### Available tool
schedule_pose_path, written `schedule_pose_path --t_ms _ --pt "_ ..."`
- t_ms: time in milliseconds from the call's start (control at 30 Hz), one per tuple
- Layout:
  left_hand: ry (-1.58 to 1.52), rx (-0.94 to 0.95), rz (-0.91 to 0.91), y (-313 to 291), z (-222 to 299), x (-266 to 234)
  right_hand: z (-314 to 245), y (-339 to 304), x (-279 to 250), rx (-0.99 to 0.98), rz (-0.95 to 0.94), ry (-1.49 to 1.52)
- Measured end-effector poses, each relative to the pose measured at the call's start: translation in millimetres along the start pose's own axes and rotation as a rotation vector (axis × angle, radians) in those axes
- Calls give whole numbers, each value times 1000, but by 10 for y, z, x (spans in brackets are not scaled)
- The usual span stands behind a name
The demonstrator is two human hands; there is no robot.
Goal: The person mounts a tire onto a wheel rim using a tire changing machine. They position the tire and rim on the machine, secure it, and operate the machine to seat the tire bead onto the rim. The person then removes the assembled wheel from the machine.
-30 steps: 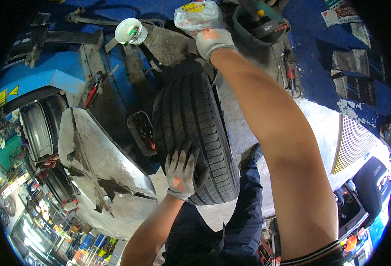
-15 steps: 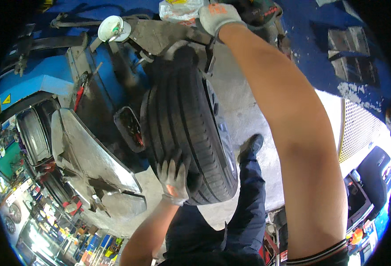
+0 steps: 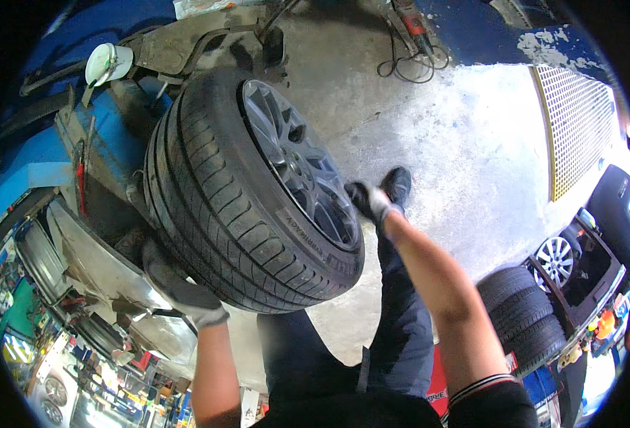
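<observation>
Closest to you, your dark trousers [image 3: 404,335] run up from the lower edge, with a bare forearm on either side. Your left hand [image 3: 183,289], in a pale glove darkened toward the fingers, lies along the lower left side of a big black tire [image 3: 211,192]. You see that hand from the back, its fingers reaching up and left; how widely they are spread, you cannot tell. Your right hand [image 3: 372,202], gloved too and blurred, is just beside the lower right of the tire's grey spoked rim [image 3: 297,167]. Its fingers look dark and drawn in, but whether they touch the wheel you cannot tell.

The tire is tilted in front of your legs, tread toward the left and rim toward the right. Whether it rests on the floor is hidden. Beyond your right hand is your dark shoe [image 3: 397,184] on the pale concrete floor [image 3: 465,150].

To the right, dark tires [image 3: 518,310] are stacked. To the left are a bent metal panel [image 3: 93,250] and a blue machine [image 3: 33,175]. Farther off are a white bucket [image 3: 117,64], a red power tool [image 3: 412,27] with a looped cord, and a yellow-edged grate [image 3: 579,121].
</observation>
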State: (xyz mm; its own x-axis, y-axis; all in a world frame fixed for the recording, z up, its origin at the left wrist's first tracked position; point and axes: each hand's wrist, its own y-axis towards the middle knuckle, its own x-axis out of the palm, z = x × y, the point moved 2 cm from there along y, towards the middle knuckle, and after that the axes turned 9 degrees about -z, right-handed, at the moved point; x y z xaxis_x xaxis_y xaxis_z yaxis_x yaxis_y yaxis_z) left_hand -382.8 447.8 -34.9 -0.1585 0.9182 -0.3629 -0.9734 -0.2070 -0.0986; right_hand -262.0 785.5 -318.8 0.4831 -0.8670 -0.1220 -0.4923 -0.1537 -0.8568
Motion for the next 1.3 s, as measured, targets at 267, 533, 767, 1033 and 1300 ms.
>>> schedule_pose_path --t_ms 267,533,767,1033,1300 --pt "-132 -482 -690 -1550 -1580 -282 18 -112 750 -22 -48 777" --pt "1053 -50 -796 -1114 -866 -754 -460 -1075 404 76 -81 217" --pt "368 -64 -219 -624 234 204 -1346 -1263 -217 -169 -195 -158" --pt "987 574 -397 -94 492 657 -1343 -477 -527 127 -264 -229" --pt "1050 455 -372 -133 337 597 -2803 697 -3248 -808 383 835"
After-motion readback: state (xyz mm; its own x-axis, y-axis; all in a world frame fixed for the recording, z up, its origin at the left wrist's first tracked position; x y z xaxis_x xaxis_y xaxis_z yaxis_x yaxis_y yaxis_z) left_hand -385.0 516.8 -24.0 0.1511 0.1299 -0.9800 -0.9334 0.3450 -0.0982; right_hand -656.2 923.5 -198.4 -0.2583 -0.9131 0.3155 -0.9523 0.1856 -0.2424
